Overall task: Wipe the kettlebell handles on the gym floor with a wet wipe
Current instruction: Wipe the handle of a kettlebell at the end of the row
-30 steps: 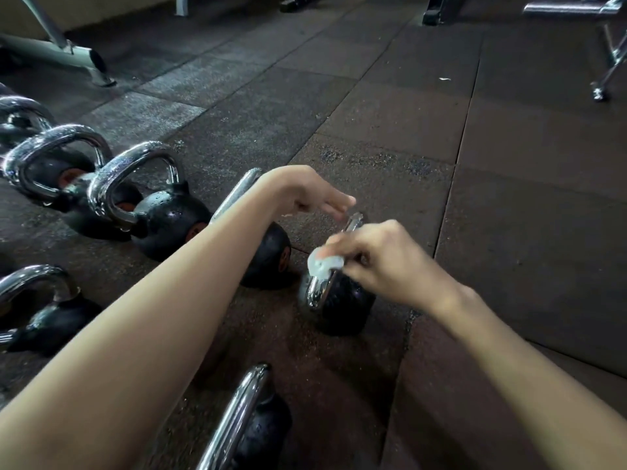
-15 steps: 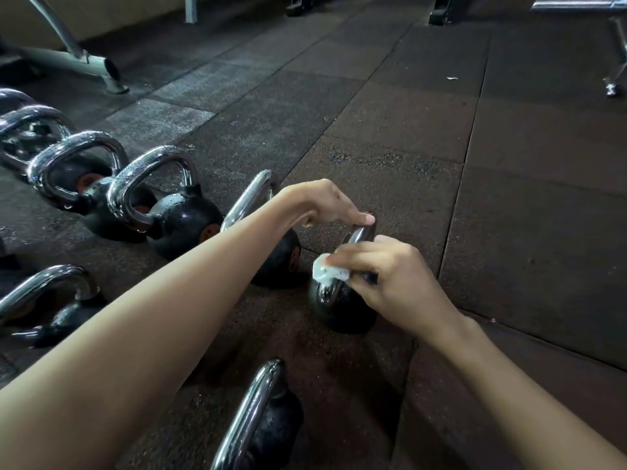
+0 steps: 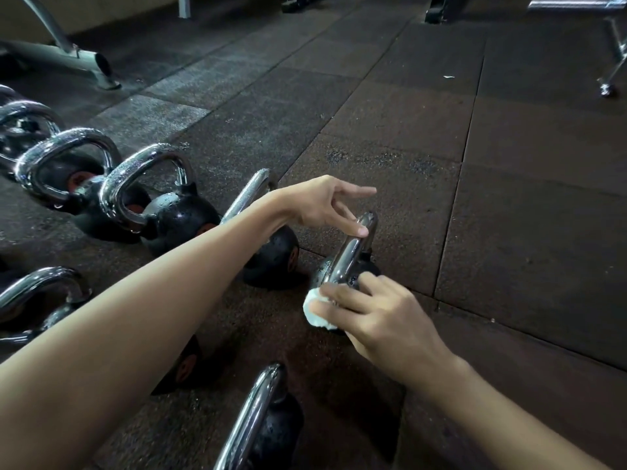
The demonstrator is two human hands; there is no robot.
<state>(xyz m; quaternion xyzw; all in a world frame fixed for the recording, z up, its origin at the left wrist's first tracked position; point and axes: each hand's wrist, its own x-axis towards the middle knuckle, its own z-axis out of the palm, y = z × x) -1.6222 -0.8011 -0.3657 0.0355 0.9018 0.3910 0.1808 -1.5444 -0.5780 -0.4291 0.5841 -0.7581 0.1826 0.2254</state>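
Observation:
A small black kettlebell with a chrome handle (image 3: 353, 252) stands on the rubber floor at the centre. My right hand (image 3: 376, 317) holds a crumpled white wet wipe (image 3: 314, 310) against the near foot of that handle, low by the ball. My left hand (image 3: 322, 206) hovers over the handle's top with fingers spread; one fingertip touches the chrome. More chrome-handled kettlebells line up to the left, the nearest one (image 3: 271, 256) partly behind my left forearm.
Two wet-looking kettlebells (image 3: 169, 205) stand further left, another (image 3: 40, 300) sits at the left edge and one (image 3: 261, 425) at the bottom centre. A grey machine foot (image 3: 84, 62) lies at the back left, a bench frame (image 3: 610, 45) at the back right.
My right hand has slid the wipe down the handle from its upper side to its near base. My left hand has opened its fingers over the handle's top.

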